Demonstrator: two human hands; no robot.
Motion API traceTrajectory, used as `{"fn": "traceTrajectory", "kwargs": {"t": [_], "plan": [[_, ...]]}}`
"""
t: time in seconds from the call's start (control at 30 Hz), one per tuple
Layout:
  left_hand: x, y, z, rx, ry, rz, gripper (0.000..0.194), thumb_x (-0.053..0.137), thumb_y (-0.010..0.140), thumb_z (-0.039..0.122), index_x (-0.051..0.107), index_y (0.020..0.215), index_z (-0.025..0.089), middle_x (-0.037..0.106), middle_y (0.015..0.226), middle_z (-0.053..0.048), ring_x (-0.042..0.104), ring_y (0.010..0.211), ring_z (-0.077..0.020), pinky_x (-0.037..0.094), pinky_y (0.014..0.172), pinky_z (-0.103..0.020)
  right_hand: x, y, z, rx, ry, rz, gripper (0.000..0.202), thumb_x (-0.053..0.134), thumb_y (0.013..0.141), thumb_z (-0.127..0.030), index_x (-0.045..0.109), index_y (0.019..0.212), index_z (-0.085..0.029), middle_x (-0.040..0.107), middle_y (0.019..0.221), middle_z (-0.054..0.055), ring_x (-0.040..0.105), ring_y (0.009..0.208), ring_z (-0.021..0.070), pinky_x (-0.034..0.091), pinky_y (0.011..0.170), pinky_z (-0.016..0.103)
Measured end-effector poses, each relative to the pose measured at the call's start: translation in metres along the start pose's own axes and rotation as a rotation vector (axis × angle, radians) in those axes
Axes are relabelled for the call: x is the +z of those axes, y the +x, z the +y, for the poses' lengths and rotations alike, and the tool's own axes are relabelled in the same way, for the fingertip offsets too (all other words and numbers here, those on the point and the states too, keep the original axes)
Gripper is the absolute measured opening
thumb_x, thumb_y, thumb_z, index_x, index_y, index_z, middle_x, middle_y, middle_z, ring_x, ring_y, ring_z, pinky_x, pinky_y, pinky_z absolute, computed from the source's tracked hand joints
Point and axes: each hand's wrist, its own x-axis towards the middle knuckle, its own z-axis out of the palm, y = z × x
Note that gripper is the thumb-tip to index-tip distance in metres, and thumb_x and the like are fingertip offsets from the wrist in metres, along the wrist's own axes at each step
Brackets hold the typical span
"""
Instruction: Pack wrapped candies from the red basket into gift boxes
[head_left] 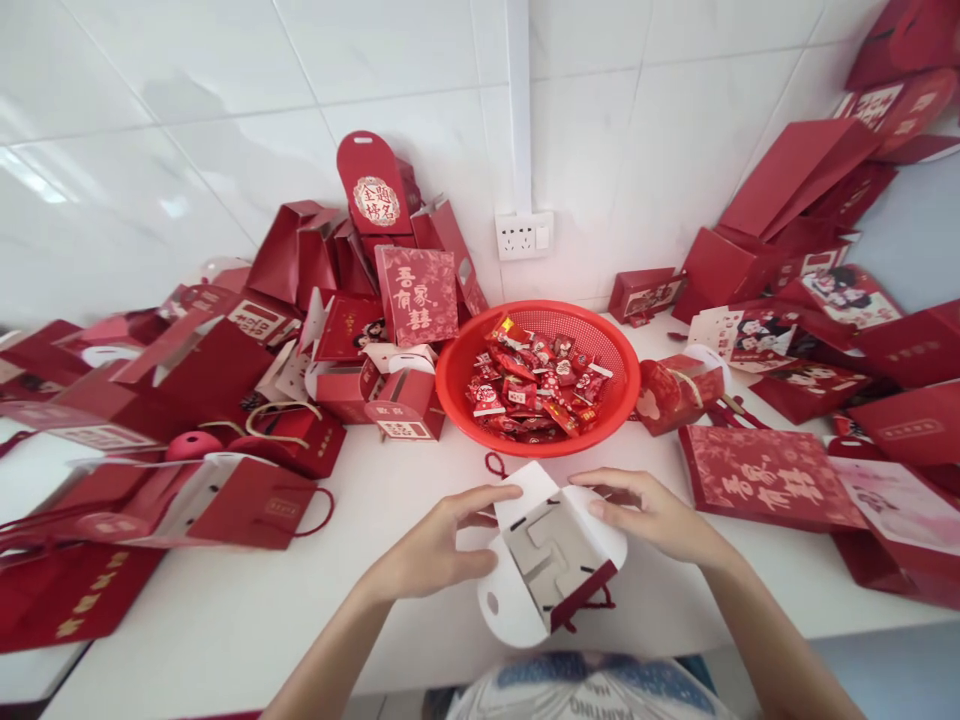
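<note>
Closest to the wearer, just above the front edge of the white, smooth-topped bench point(435, 635), sits an open paperboard box, white inside and dark red outside point(559, 555), its mouth up and its white flaps splayed. The left hand point(442, 545) has a loose, open grip, index finger on the upper flap and thumb at the rounded flap with an oval hole point(521, 622); the right hand point(652, 510) touches the opposite flap, though whether its grip pinches the board I cannot tell. The step looks like opening out and squaring the box. To do it well, spread the flaps evenly with light fingertips, since thin board would likely crease under a hard pinch; check that the stepped panels of the base lie flat and locked, and keep the dark red twisted cord point(600, 602) beside it from being trapped underneath. Just beyond stands a round red plastic basket point(450, 400) of red-wrapped sweets point(536, 380), near enough that a wide elbow or flap could catch its rim. Farther out, red paper boxes crowd the left point(202, 370) and right.
</note>
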Motion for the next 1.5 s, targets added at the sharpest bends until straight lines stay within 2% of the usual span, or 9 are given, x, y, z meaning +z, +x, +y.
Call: {"fn": "traceTrajectory", "kwargs": {"t": [0.13,0.3,0.43,0.67,0.77,0.87,1.03,1.27,1.5], "plan": [[0.001,-0.007,-0.005,-0.024,0.014,0.011,0.069,0.068,0.077,0.016,0.056,0.145,0.023,0.06,0.142,-0.011,0.063,0.118,-0.0251,0.048,0.106,-0.042,0.006,0.004,0.005,0.026,-0.028,0.088,0.046,0.066,0.087,-0.051,0.068,0.118,-0.017,0.073,0.112,0.012,0.069,0.096,0.0253,0.054,0.085,0.037],[0.002,-0.005,-0.009,0.024,-0.01,0.113,0.066,0.07,0.074,0.015,0.061,0.139,0.019,0.063,0.137,-0.012,0.066,0.109,-0.023,0.051,0.103,-0.039,0.012,0.007,-0.001,-0.027,-0.109,0.289,0.029,0.073,0.08,-0.047,0.062,0.083,-0.02,0.06,0.071,-0.001,0.051,0.061,0.0143,0.043,0.058,0.027],[0.003,-0.001,-0.007,0.05,-0.003,0.228,0.066,0.069,0.069,0.013,0.066,0.135,0.017,0.064,0.136,-0.013,0.067,0.103,-0.0218,0.054,0.099,-0.038,0.016,0.006,-0.01,-0.051,-0.182,0.276,0.026,0.064,0.087,-0.043,0.062,0.074,-0.02,0.058,0.065,-0.001,0.048,0.059,0.0141,0.039,0.057,0.027],[0.009,-0.001,-0.007,0.053,0.009,0.416,0.065,0.068,0.068,0.015,0.068,0.134,0.018,0.069,0.127,-0.011,0.066,0.1,-0.0214,0.054,0.098,-0.036,0.02,-0.001,-0.029,-0.083,-0.283,0.228,0.034,0.06,0.092,-0.052,0.069,0.09,-0.02,0.069,0.087,0.005,0.061,0.075,0.0185,0.046,0.069,0.03],[0.009,-0.003,-0.013,0.055,-0.031,0.419,0.067,0.071,0.07,0.017,0.066,0.137,0.019,0.068,0.128,-0.011,0.067,0.102,-0.0225,0.053,0.098,-0.037,0.016,-0.006,-0.035,-0.07,-0.299,0.175,0.043,0.069,0.086,-0.059,0.071,0.105,-0.02,0.07,0.102,0.007,0.063,0.085,0.0208,0.05,0.077,0.033],[0.006,-0.004,-0.018,0.037,-0.084,0.402,0.068,0.075,0.071,0.02,0.065,0.138,0.02,0.068,0.129,-0.011,0.066,0.104,-0.0243,0.052,0.099,-0.039,0.006,-0.01,-0.037,-0.077,-0.299,0.019,0.056,0.078,0.078,-0.06,0.069,0.12,-0.023,0.068,0.12,0.008,0.065,0.103,0.025,0.052,0.091,0.035],[0.003,-0.002,-0.024,0.011,-0.175,0.333,0.071,0.08,0.073,0.029,0.061,0.141,0.019,0.066,0.132,-0.011,0.066,0.105,-0.0255,0.05,0.102,-0.042,-0.002,-0.01,-0.026,-0.012,-0.419,-0.133,0.079,0.086,0.072,-0.051,0.058,0.142,-0.027,0.054,0.149,0.011,0.051,0.136,0.0358,0.04,0.115,0.046],[-0.001,0.001,-0.032,-0.018,-0.128,0.257,0.078,0.08,0.078,0.042,0.052,0.145,0.014,0.072,0.115,-0.012,0.065,0.099,-0.0241,0.051,0.098,-0.041,0.001,0.0,-0.015,-0.068,-0.45,-0.031,0.063,0.079,0.082,-0.034,0.059,0.142,-0.027,0.053,0.152,0.009,0.048,0.14,0.0329,0.035,0.12,0.047],[-0.021,-0.004,-0.007,0.118,0.334,0.253,0.063,0.073,0.087,0.043,0.055,0.145,0.027,0.063,0.137,-0.011,0.063,0.114,-0.025,0.051,0.1,-0.036,-0.025,-0.003,-0.04,-0.165,-0.449,-0.03,0.058,0.079,0.081,-0.05,0.067,0.134,-0.03,0.067,0.137,0.007,0.059,0.129,0.033,0.043,0.115,0.048]]}}
